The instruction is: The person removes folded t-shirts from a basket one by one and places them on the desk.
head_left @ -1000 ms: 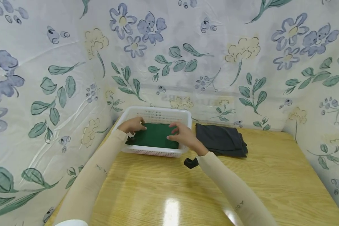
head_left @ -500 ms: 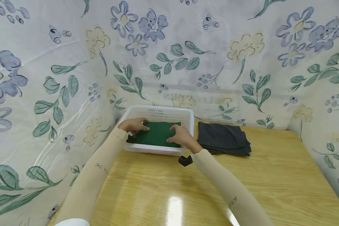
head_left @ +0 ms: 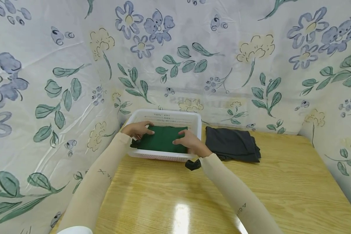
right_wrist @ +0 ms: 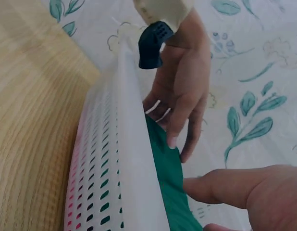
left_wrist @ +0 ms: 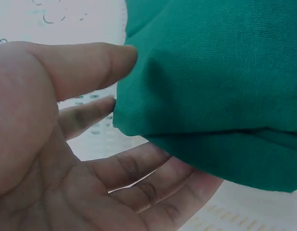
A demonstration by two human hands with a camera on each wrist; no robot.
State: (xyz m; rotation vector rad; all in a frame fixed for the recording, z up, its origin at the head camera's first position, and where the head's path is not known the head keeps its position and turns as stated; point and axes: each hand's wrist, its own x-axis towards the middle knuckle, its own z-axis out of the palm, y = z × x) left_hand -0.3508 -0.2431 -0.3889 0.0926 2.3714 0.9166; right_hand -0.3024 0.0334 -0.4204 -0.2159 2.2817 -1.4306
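Observation:
A folded green cloth (head_left: pixel 163 139) lies in a white perforated plastic basket (head_left: pixel 199 130). At its left end is my left hand (head_left: pixel 139 129); in the left wrist view several fairly straight fingers (left_wrist: pixel 134 168) reach to the underside of the cloth, with the thumb above its edge. My right hand (head_left: pixel 190 142) is at the cloth's right end, thumb and forefinger spread. The right wrist view shows the right thumb (right_wrist: pixel 220 185) against the cloth's edge; most of its other fingers are out of view there.
Right of the basket lies a folded dark grey cloth (head_left: pixel 232 143) on the wooden table (head_left: pixel 152 191). Floral sheeting (head_left: pixel 175 78) hangs behind the table and at both sides. A black device (head_left: pixel 193 164) sits below the right wrist, just in front of the basket.
My right hand has lowered and come closer to the right end of the green cloth. The left hand has barely moved. The view has shifted slightly.

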